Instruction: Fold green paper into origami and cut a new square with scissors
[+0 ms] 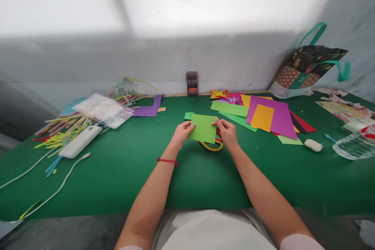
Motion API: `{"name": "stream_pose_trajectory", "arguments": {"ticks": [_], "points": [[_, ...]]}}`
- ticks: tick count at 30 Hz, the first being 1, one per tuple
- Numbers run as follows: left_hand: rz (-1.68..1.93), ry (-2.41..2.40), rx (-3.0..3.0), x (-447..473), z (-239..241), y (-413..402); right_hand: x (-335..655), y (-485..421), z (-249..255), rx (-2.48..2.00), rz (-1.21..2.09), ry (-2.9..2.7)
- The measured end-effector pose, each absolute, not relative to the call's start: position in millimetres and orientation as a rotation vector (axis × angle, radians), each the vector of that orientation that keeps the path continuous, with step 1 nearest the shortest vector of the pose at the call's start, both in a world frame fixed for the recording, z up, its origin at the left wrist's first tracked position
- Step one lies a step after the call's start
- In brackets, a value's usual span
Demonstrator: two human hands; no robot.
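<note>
A square of light green paper (pixel 202 129) is held up between both hands, above the middle of the table. My left hand (pixel 182 134) pinches its left edge, thumb in front. At the upper right corner, my right hand (pixel 226 131) grips it between thumb and fingers. Behind and below the paper lies a pair of scissors (pixel 215 147) with yellow and red handles; the paper hides the rest of it. A small folded piece of darker green paper (pixel 188 116) lies just beyond my left hand.
Coloured paper sheets (pixel 268 115) overlap on the right, near a white oval case (pixel 313 145) and a clear bottle (pixel 354 144). Paper strips (pixel 58 129), a plastic bag (pixel 104 111) and a white power strip (pixel 79 142) lie left. A bag (pixel 304 72) leans at the back right.
</note>
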State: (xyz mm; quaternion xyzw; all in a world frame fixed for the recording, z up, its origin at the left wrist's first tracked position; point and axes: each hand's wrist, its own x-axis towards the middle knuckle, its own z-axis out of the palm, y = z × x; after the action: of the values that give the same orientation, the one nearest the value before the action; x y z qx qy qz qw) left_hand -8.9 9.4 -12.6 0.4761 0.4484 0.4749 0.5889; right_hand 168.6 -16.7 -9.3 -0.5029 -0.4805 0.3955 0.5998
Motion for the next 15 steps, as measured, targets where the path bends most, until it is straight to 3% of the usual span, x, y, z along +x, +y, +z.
{"name": "stream_pose_trajectory", "arguments": {"ticks": [9, 15], "points": [[1.260, 1.036, 1.072, -11, -11, 12, 174, -12, -11, -1.143, 0.877, -1.069], [1.400, 1.109, 0.938, -16, -12, 18, 171, -8, -29, -1.464, 0.808, -1.611]]}}
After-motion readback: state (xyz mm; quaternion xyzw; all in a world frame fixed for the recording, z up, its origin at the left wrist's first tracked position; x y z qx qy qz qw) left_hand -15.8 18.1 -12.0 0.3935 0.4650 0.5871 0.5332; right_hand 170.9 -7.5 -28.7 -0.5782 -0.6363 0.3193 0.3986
